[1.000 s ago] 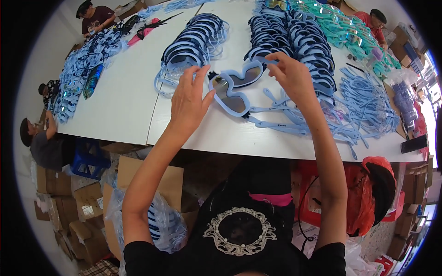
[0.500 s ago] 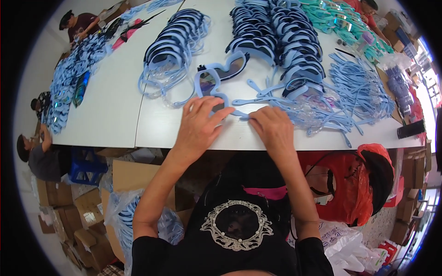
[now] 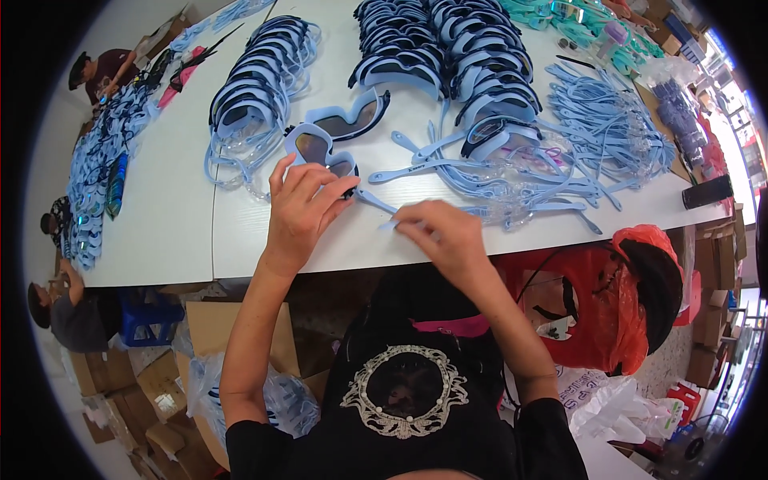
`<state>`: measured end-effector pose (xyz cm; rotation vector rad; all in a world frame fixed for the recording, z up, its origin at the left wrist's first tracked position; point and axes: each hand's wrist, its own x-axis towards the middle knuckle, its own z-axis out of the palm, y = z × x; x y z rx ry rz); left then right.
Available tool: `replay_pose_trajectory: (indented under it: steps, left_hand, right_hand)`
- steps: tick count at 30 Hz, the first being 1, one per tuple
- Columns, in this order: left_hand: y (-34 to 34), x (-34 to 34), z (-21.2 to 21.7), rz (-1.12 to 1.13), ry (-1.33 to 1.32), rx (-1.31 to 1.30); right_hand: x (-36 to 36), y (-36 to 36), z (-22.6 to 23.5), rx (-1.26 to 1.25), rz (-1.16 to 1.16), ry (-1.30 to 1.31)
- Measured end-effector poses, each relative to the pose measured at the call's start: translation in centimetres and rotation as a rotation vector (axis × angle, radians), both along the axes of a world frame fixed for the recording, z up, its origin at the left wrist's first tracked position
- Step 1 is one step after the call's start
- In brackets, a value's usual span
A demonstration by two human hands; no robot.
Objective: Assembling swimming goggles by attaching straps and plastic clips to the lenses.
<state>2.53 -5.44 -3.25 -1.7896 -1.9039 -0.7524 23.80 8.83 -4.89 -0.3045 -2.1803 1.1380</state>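
Observation:
Near the table's front edge, my left hand (image 3: 298,212) is closed on the lower end of a light blue pair of swim goggles (image 3: 310,146) with dark lenses. A light blue strap (image 3: 374,201) runs from the goggles' end toward my right hand (image 3: 445,238). The fingers of my right hand are pinched together at the strap's far end and slightly blurred. Just beyond lies another pair of blue goggles (image 3: 348,120), its lens facing up. To the right of my hands spreads a loose bunch of blue straps (image 3: 480,180) with clear plastic parts.
Rows of stacked blue goggles (image 3: 400,48) cover the white table's (image 3: 168,192) far middle, with one row (image 3: 254,80) further left. More straps (image 3: 600,120) and a black cylinder (image 3: 707,192) are at right. Co-workers sit at left. A red stool (image 3: 528,296) stands below the edge.
The view has shifted, moving table items leftward. My right hand has drawn nearer the table edge and turned, its fingers still at the strap. My left hand stays on the goggles.

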Motion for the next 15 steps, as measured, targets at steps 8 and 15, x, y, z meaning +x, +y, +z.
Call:
replay_pose_trajectory:
  steps: [8,15]
  left_hand:
    - [0.9,-1.4,2.0,-0.008,-0.080,0.002]
    - [0.1,-2.0,3.2,0.024,-0.178,-0.059]
  right_hand:
    - [-2.5,10.4,9.8,-0.210,-0.047,0.433]
    - [-3.9,8.2,9.7,0.035,0.093,0.105]
